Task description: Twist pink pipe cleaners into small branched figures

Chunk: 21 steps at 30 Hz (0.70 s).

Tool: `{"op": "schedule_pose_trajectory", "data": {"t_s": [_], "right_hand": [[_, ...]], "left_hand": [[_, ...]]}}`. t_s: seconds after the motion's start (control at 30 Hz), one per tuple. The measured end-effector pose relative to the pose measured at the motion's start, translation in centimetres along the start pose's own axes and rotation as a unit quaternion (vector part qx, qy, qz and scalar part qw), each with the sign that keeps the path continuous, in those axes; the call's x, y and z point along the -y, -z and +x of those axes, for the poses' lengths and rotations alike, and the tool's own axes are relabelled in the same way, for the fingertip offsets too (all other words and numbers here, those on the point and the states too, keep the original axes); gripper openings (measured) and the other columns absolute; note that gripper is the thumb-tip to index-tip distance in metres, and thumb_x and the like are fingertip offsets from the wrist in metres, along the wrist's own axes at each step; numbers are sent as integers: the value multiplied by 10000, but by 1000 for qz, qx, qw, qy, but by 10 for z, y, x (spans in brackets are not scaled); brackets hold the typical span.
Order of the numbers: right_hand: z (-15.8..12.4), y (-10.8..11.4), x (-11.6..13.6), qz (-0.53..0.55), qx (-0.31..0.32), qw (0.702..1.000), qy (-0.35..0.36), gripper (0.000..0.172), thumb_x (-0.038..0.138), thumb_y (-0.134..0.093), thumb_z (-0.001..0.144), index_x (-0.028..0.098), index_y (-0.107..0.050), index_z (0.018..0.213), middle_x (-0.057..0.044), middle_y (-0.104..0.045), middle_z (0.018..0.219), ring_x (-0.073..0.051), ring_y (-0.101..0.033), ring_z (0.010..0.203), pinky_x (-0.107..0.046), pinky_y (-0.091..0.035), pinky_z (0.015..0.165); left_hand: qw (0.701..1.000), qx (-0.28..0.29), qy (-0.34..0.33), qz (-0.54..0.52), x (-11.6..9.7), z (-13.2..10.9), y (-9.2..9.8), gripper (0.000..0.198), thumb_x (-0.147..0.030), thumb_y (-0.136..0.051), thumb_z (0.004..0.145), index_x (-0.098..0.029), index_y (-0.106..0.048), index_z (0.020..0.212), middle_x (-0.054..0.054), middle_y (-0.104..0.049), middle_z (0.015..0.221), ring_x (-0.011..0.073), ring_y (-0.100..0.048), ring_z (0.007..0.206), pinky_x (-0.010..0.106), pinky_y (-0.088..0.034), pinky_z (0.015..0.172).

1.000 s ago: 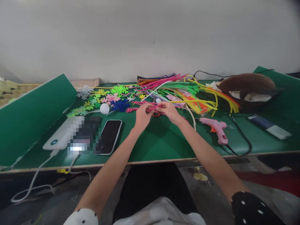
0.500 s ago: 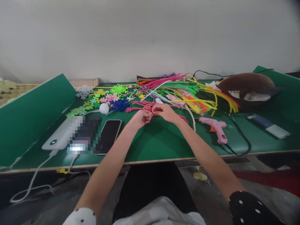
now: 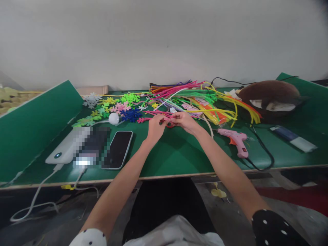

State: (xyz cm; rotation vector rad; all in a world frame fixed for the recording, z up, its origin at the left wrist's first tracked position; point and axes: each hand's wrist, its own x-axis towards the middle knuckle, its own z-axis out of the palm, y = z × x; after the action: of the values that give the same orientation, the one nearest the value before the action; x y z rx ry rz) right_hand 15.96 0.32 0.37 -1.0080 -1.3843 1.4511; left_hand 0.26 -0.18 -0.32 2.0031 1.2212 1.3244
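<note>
From where I stand, the two hands have just come up and back level: half a second ago the left hand (image 3: pixel 156 127) was lower and nearer the front edge of the green worktop (image 3: pixel 176 160), its wrist bent away, and now it is raised, facing the right hand (image 3: pixel 186 122) fingertip to fingertip. Between them is a piece of bright pink fuzzy pipe cleaner (image 3: pixel 168 119), small and partly covered by the fingers, so I can't make out its exact shape. The left hand has thumb and fingertips drawn in narrow on it, and the right hand seems to pinch it from the other side in the same way. To my eye, the shift means the piece is again being worked by both hands together, probably bent or twisted, with nothing laid down yet. Just below the fingertips shows a red curved loop (image 3: pixel 169 126), perhaps a scissors handle. Loose pink fuzzy stems (image 3: pixel 156 112) lie right behind the hands, and a pink branched sprig (image 3: pixel 140 120) rests just beside the left hand, near a dark blue fuzzy snowflake (image 3: pixel 132 115). Off to the right, apart from both hands, lies a pink glue gun with an orange trigger (image 3: pixel 237 140)
</note>
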Motion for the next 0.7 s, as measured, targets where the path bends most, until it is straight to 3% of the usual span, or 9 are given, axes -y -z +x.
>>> {"op": "schedule_pose_trajectory", "data": {"t_s": [0.13,0.23,0.3,0.33,0.4,0.47,0.53,0.6,0.7], "right_hand": [[1,-3,0,-131,-23,990,57,155,291,-655,661,164,-567,672,-12,-577,629,-132,-523,610,-277,-397,618],[0,-10,2,-277,-57,948,148,22,187,-558,707,185,-553,685,-11,-570,670,-151,-501,651,-289,-368,668],[-1,-14,3,-323,-58,925,191,60,148,-511,719,195,-533,689,-16,-570,705,-161,-491,683,-292,-357,699],[-2,-15,3,-331,-55,920,202,71,142,-495,724,198,-524,692,-18,-568,715,-163,-486,690,-292,-355,703],[-2,-14,3,-325,-58,921,206,71,148,-479,734,199,-514,699,-18,-557,715,-164,-482,690,-290,-355,695],[-1,-10,0,-302,-71,930,195,52,169,-484,738,195,-515,706,-12,-542,699,-159,-482,677,-289,-359,681],[1,-4,-3,-266,-80,942,186,30,194,-508,731,189,-525,707,-10,-543,710,-152,-489,679,-288,-368,678],[4,0,-6,-218,-65,959,167,41,222,-537,719,183,-542,709,-8,-548,711,-146,-501,671,-284,-382,661],[7,2,-9,-166,-48,978,120,91,261,-572,702,171,-569,714,-5,-556,681,-133,-507,636,-273,-394,622]], "left_hand": [[981,20,146,-124,-2,1,-2,184,-239,-619,729,-160,-572,569,-8,-505,518,112,-447,501,261,-338,528],[896,79,324,-292,-2,5,0,226,-195,-576,740,-163,-505,528,-21,-420,465,81,-361,425,245,-290,451],[839,112,393,-359,-3,7,1,207,-164,-545,744,-158,-501,543,-23,-396,460,66,-328,408,228,-257,419],[828,115,404,-372,-3,7,1,198,-160,-540,745,-156,-501,551,-23,-396,463,60,-320,405,223,-252,413],[851,93,374,-356,-3,6,1,165,-171,-552,745,-155,-509,586,-24,-418,480,58,-338,412,218,-276,421],[917,48,283,-276,-2,4,0,61,-174,-602,719,-162,-548,694,-30,-471,513,73,-408,450,221,-330,465],[973,9,170,-153,0,1,-1,197,-146,-651,678,-185,-581,858,-36,-529,557,102,-489,523,233,-376,533],[997,-12,74,-35,1,-1,-2,305,-115,-655,674,-215,-599,957,-22,-592,631,126,-536,597,253,-403,600],[996,-28,-27,81,4,-3,-2,140,-148,-607,744,-214,-660,856,29,-642,746,159,-562,699,281,-420,659]]}}
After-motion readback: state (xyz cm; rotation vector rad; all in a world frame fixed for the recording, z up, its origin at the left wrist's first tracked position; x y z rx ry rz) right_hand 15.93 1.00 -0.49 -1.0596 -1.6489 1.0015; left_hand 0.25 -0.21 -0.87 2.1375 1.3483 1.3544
